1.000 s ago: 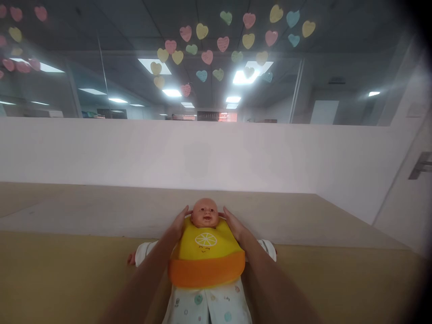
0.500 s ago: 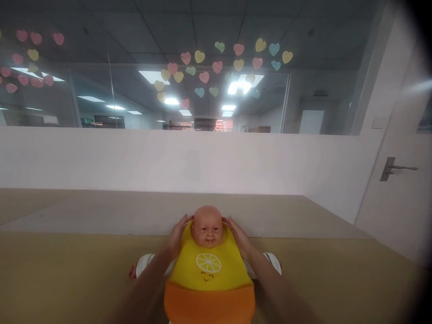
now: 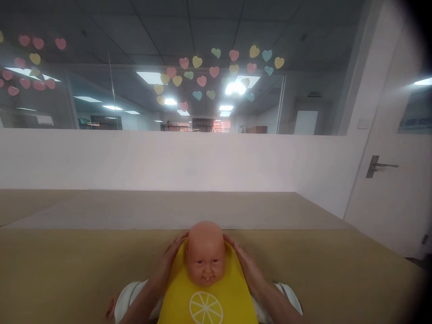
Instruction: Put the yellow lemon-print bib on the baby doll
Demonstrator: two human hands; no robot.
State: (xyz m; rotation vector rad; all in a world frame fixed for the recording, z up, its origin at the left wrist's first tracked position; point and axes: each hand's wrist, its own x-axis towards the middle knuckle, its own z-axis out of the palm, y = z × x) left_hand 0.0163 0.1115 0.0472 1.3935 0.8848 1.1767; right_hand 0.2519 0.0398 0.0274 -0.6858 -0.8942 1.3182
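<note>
Down at bottom centre, left hand [image 3: 169, 257] and right hand [image 3: 245, 264] flanked the doll [image 3: 205, 256], fingers nearly straight on the yellow bib [image 3: 206, 302] collar; grip unclear.

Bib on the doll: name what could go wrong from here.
1. The left hand and right hand reach behind the doll, so the fingers and the ends of the bib are out of sight and an end may slip loose.
2. Nothing else steadies the doll on the table; a pull at its neck might shift it.
</note>
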